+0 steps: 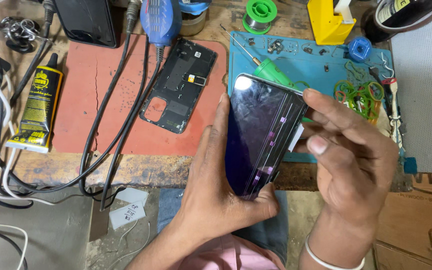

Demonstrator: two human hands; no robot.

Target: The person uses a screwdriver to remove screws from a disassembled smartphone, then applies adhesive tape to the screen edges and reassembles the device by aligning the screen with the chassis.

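Observation:
My left hand [211,185] grips a smartphone [261,132] by its left edge and lower end, thumb pressed at the bottom. The dark screen is lit faintly, with thin vertical lines and small purple patches across it. My right hand [353,160] is at the phone's right edge, fingers curled and touching that side near a small white tab. A black phone back cover [178,85] lies on a red mat [83,95] to the left, apart from both hands.
A yellow-and-black glue tube [36,107] lies at the left. Black cables [111,125] cross the red mat. A blue work mat [296,55] holds a green-handled screwdriver [271,72], small screws and green rubber bands [358,95]. Green solder spool [259,14] and yellow holder [328,22] stand behind.

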